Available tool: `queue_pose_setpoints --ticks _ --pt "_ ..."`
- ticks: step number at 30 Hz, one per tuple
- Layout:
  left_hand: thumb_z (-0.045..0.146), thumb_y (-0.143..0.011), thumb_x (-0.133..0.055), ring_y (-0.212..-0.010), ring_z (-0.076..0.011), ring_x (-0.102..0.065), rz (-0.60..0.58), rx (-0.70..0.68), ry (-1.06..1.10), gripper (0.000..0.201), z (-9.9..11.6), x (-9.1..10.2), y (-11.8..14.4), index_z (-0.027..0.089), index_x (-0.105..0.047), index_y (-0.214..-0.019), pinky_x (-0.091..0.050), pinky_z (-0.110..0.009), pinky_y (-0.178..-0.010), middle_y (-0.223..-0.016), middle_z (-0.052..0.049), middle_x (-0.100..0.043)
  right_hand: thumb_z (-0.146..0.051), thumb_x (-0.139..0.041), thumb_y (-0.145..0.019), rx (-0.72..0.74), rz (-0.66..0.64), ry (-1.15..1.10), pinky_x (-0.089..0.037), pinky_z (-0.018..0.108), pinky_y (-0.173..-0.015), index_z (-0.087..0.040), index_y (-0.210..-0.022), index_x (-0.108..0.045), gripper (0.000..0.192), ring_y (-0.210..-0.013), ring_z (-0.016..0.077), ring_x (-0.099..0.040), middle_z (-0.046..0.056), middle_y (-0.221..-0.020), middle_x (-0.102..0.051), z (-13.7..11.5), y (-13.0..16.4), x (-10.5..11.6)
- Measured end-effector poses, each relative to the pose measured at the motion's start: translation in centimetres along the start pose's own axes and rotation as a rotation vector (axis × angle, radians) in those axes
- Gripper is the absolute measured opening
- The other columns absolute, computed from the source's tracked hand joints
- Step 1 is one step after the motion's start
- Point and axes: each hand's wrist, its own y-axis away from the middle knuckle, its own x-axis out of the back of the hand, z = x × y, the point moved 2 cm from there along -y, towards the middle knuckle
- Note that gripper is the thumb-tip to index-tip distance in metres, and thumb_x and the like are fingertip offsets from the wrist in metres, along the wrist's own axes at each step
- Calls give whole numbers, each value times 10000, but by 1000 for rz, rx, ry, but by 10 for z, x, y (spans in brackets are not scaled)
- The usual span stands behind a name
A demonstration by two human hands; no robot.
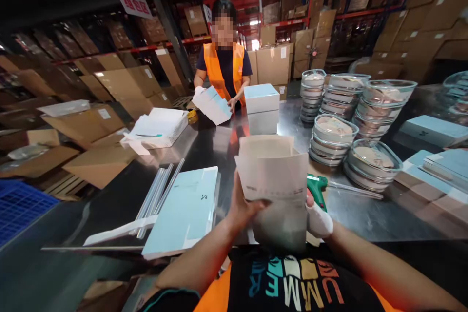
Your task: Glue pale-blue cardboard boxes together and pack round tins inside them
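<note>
We are holding a half-folded white carton (pixel 272 175) upright in front of our chest, its open top facing up. Our left hand (pixel 243 207) is clamped on the carton's lower left side, thumb over the front panel. Our right hand (pixel 319 219), wearing a white glove, is pressing against the lower right edge; we cannot tell how far its fingers are closing behind the panel.

The carton is hanging above the near edge of a shiny metal table (pixel 365 214). We are judging that the thin panels could buckle or spring open if the squeeze is uneven, since only the bottom corners are being held.

Just beside the right hand, a green glue gun (pixel 316 189) is lying on the table with its nozzle pointing right; a careless sweep could knock it or brush its tip. Stacks of lidded glass bowls (pixel 334 139) are standing near on the right, and a bump could topple them.

To the left, a flat pale blue box blank (pixel 185 212) and clear plastic strips (pixel 157 197) are lying near the table edge and could slide off. The bare room is straight ahead, between the carton and a closed blue-topped box (pixel 261 97). Across the table, a co-worker in an orange vest (pixel 224 70) is handling another box (pixel 212 104), well apart from us.
</note>
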Motion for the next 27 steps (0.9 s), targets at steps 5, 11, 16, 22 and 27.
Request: queue_pose_setpoints --ticks 5,11,16,22,27 --pt "684 -612 -980 -1199 -339 -710 143 -174 -231 1379 -6 -10 -13 266 -237 -1696 -620 -461 -981 -1417 -174 -620 -846 -655 -891 19 86 -87 -494 491 -1234 -288 -1455 -681 794 -1430 343 -644 149 -1483 -698 -25 -5 0" --pt "650 -829 -841 -1058 -290 -703 -28 -302 -208 534 8 4 -8 185 -721 -1062 -604 -385 -874 -1187 -132 -685 -720 -713 -903 78 174 93 -615 471 -1056 -192 -1215 -772 616 -1187 340 -742 138 -1187 -800 -56 -23 -10" --pt "630 -753 -924 -1198 -323 -711 83 -309 3 847 4 11 5 311 -563 -1450 -603 -388 -931 -1489 -145 -624 -392 -712 -886 75 404 216 -522 477 -1191 -242 -1358 -650 499 -1288 300 -685 110 -1385 -725 -56 -25 -20" --pt "628 -627 -1006 -1151 -304 -737 69 -260 -18 1126 -11 38 30 392 -437 -1569 -628 -419 -915 -1426 -113 -670 -614 -713 -965 140 192 40 -505 488 -1222 -296 -1513 -489 672 -1472 296 -590 137 -1590 -597 -64 -12 -21" --pt "659 -584 -1003 -1380 -439 -606 8 -135 -237 777 1 47 40 225 -774 -1187 -539 -552 -1150 -1252 -157 -745 -794 -761 -858 237 273 -23 -478 521 -1248 -290 -1186 -619 618 -1521 325 -561 141 -1680 -512 -76 0 -28"
